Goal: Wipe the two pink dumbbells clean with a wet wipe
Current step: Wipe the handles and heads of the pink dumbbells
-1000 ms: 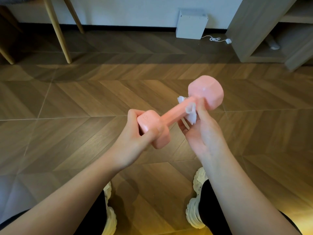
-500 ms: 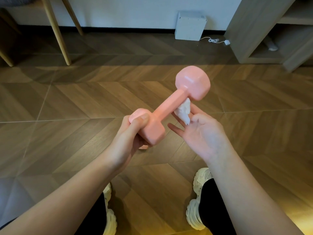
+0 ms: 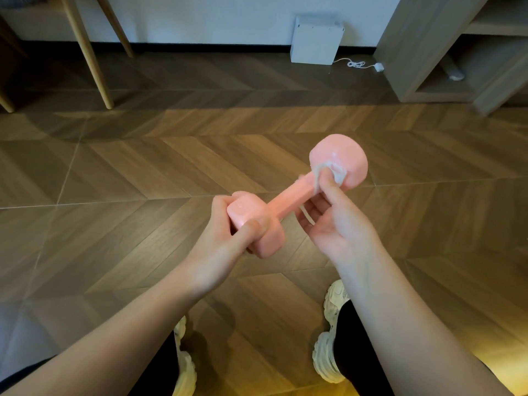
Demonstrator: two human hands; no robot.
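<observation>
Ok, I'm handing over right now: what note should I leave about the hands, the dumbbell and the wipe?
Left hand: grips the near head of the glossy pink dumbbell, held above the wooden floor.
Right hand: pinches the crumpled white wet wipe against the handle beside the far head.
Done: wiping this dumbbell is under way; how much is clean cannot be told.
Left: finish it, then the second dumbbell, not in view.

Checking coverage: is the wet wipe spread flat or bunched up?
Bunched. The right hand pinches the wet wipe, crumpled, against the pink dumbbell near its far head.
</observation>
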